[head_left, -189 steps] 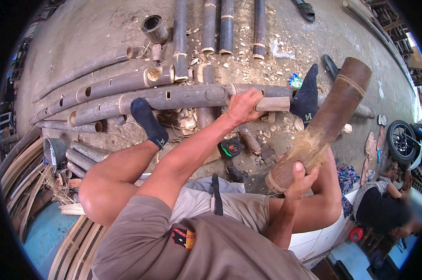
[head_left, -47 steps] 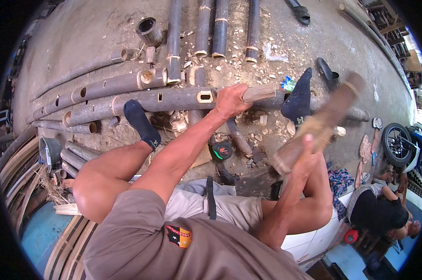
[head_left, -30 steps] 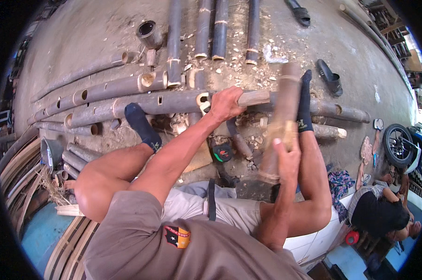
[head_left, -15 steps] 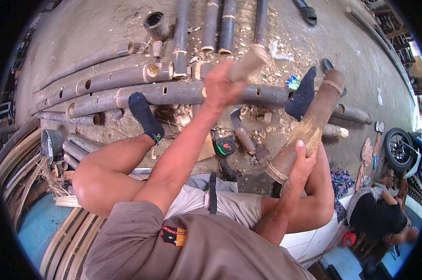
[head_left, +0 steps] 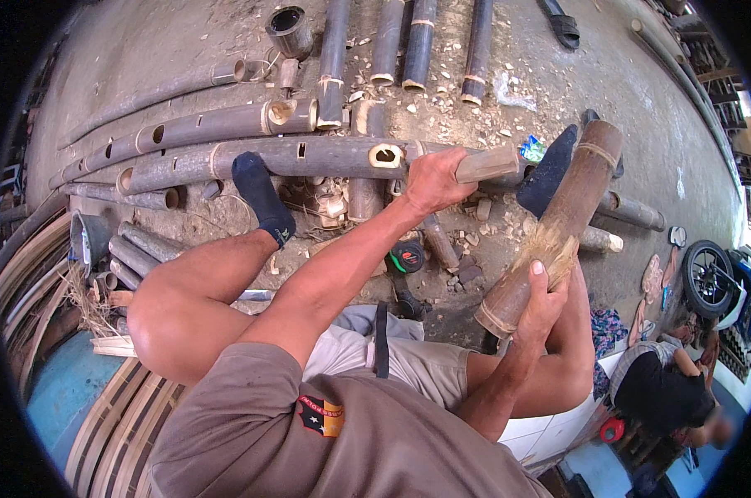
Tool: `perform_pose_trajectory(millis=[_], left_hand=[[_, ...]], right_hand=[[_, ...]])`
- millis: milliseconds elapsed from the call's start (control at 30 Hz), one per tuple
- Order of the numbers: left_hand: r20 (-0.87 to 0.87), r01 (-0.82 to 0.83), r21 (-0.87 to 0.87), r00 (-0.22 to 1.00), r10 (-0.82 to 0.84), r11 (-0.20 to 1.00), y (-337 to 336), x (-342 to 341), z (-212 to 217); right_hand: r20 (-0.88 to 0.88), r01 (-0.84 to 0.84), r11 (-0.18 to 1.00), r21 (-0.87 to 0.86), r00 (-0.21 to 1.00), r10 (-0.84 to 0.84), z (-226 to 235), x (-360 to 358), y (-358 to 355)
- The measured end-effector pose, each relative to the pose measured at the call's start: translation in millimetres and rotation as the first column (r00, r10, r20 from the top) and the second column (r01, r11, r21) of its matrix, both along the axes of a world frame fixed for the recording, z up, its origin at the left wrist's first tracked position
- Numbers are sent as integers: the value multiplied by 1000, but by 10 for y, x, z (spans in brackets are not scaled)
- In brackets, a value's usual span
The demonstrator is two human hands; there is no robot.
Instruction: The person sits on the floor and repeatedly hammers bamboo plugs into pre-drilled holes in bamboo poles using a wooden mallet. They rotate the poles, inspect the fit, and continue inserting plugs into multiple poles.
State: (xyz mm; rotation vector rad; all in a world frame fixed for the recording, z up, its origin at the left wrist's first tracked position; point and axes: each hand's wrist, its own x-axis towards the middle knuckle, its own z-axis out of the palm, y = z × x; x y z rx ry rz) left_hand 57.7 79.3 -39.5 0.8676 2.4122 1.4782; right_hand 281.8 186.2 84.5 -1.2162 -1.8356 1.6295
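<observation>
My left hand (head_left: 435,181) is wrapped round the thick, pale wooden handle (head_left: 487,164) of a tool; the tool's other end is hidden by the hand. This hand is over the near side of a long dark bamboo pole (head_left: 259,158), just right of a rough-edged hole (head_left: 386,156) cut in it. Low on the right, my right hand (head_left: 543,299) grips a short, thick bamboo mallet (head_left: 587,170) by its lower part, thumb on top. A battered, frayed patch marks the mallet's middle. It slants up to the right, above my right leg.
My socked feet (head_left: 263,195) are by the pole. A tape measure (head_left: 406,256) and a wooden tool handle (head_left: 442,242) lie between my legs among wood chips. More bamboo poles (head_left: 332,66) lie beyond. Another person (head_left: 662,373) sits far right, near a motorcycle wheel (head_left: 707,278).
My left hand has come down and to the right with the wooden-handled tool, uncovering the hole in the pole. My right hand and the mallet have hardly moved.
</observation>
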Motion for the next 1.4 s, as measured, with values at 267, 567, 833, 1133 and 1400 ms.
perform_pose_trajectory(millis=[267, 567, 833, 1133, 1400], left_hand=[[111, -13, 4, 994, 13, 1000, -13, -83, 3], [94, 23, -100, 995, -13, 995, 6, -96, -130], [125, 100, -218, 989, -74, 971, -20, -88, -96], [138, 152, -335, 984, -111, 930, -49, -120, -146], [60, 147, -290, 989, -135, 946, -105, -105, -285]], right_hand=[[-40, 79, 991, 107, 996, -76, 9, -153, -63], [226, -7, 1000, -4, 974, 7, 415, -514, 15], [59, 10, 996, -85, 998, -5, 131, -317, 268], [195, 4, 995, -104, 981, 17, -149, -189, 432], [214, -133, 985, -112, 964, 155, -85, -218, 214]])
